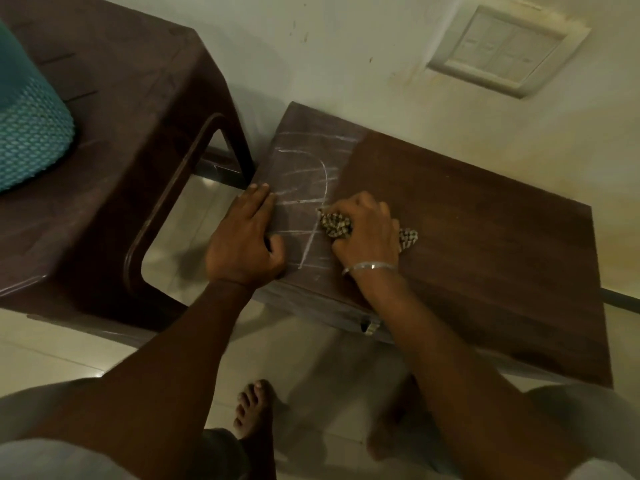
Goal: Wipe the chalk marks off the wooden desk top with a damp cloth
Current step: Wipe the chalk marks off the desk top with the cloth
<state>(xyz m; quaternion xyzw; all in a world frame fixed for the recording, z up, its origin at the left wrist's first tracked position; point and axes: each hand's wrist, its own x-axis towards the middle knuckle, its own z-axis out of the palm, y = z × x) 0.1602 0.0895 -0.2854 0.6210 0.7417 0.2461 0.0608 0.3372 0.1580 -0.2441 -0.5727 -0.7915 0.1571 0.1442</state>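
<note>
Two hands at the bench [467, 237]. Our right hand [363, 233], a silver bangle [372, 266] at its wrist, clutches a bunched checked cloth [334, 225] and presses it on the wood at the right edge of the chalk marks [311, 174]. Our left hand [247, 233] lies flat, fingers straight, on the bench's left edge, touching the marks. Right of the cloth the wood is darker. Left: brown plastic table [121, 133] bearing a teal mesh item [31, 133]. Behind: pale wall, switch plate [509, 50]. Below: tiled floor [52, 358], our bare foot [254, 410].
</note>
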